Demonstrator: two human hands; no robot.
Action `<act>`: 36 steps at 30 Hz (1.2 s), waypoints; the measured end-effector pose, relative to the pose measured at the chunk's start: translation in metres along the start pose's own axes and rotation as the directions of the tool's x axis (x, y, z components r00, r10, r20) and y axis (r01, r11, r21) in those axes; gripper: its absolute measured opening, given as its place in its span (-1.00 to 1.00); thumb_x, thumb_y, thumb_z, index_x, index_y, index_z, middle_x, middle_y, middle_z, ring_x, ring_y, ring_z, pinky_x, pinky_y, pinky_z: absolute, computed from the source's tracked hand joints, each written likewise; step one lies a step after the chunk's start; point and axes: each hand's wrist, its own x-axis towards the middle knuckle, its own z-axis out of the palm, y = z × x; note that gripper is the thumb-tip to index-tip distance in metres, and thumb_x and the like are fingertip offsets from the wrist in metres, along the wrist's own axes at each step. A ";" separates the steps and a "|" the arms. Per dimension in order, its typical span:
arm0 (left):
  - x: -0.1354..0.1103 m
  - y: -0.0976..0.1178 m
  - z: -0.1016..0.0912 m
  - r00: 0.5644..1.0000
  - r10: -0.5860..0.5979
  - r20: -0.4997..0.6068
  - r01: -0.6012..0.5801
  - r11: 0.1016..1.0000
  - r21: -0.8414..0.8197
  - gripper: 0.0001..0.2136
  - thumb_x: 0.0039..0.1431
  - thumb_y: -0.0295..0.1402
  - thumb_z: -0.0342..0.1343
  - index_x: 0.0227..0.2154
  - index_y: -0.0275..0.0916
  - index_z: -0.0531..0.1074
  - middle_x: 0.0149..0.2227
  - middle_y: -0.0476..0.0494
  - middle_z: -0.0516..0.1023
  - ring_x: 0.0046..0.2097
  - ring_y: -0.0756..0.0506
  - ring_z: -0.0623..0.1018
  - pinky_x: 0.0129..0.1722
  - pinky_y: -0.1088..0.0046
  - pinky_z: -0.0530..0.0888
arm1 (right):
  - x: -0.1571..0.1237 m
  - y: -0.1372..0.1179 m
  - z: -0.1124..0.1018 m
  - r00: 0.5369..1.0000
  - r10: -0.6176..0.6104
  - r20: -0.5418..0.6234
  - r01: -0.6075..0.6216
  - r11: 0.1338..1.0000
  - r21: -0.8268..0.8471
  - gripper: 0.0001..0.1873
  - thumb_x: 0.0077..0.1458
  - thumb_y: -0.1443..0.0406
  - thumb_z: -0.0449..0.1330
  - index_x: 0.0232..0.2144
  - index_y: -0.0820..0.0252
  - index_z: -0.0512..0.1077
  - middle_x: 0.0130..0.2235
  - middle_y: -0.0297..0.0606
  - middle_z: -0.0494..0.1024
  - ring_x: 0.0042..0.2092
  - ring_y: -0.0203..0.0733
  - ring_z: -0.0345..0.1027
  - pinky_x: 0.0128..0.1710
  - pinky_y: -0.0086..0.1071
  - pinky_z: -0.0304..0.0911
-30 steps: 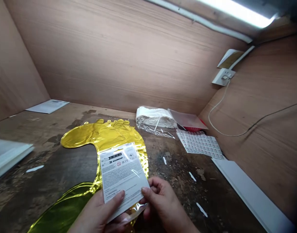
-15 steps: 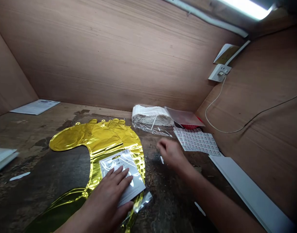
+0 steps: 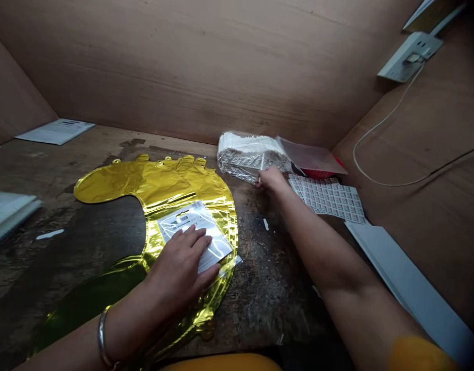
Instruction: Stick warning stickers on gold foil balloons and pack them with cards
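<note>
My left hand (image 3: 186, 257) lies flat, fingers apart, on a clear packet with a printed white card (image 3: 182, 219). The packet rests on a flat gold foil balloon (image 3: 175, 178), curved and spread over the table. My right hand (image 3: 273, 179) is stretched far forward, its fingers pinched at the lower end of a thin white straw (image 3: 263, 161). That straw leans against a clear bag with a stack of thin white pieces (image 3: 244, 149). The fingertips are partly hidden, and the straw's lower end does not show.
Sticker sheets (image 3: 329, 198) lie right of my right hand, before a red item (image 3: 317, 173) under clear plastic. A long white panel (image 3: 407, 278) runs along the right wall. White packs (image 3: 12, 211) sit at left. A socket (image 3: 410, 56) with a cable is on the right.
My right hand has moved forward to the straw at the bag and pinched it. My left hand stays on the packet. The whole view has shifted, with the table appearing higher.
</note>
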 end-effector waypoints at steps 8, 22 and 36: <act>0.005 -0.002 -0.013 0.994 -0.057 0.098 0.071 0.987 -0.147 -0.60 0.21 -0.08 0.01 -0.07 -0.23 0.50 0.00 -0.24 0.57 0.15 -0.33 0.42 0.09 0.14 0.37 | -0.198 0.053 -0.010 0.888 -0.457 0.043 0.456 0.889 0.027 -0.81 0.19 0.17 0.14 -0.23 0.14 0.44 -0.52 -0.36 0.47 -0.53 -0.28 0.33 -0.48 -0.42 0.19; 0.014 0.008 -0.038 0.972 -0.116 0.202 0.152 0.973 -0.174 -0.62 0.25 -0.05 -0.09 -0.35 -0.16 0.55 -0.49 -0.01 0.52 -0.47 -0.04 0.43 -0.51 0.48 0.13 | -0.213 0.042 0.003 0.856 -0.476 0.202 0.502 0.859 -0.102 -0.83 0.14 0.26 0.13 -0.49 0.13 0.28 -0.57 -0.43 0.36 -0.55 -0.35 0.18 -0.51 -0.46 0.00; -0.002 -0.005 -0.003 0.987 -0.025 0.157 0.032 0.999 -0.044 -0.36 0.12 -0.03 0.06 0.22 -0.22 0.19 0.30 -0.37 0.16 0.32 -0.38 0.11 0.26 -0.17 -0.12 | -0.199 0.068 0.007 0.762 -0.497 0.415 0.518 0.853 0.071 -0.63 0.06 0.38 0.25 -0.04 0.08 0.43 -0.24 -0.31 0.58 -0.25 -0.23 0.44 -0.24 -0.43 0.25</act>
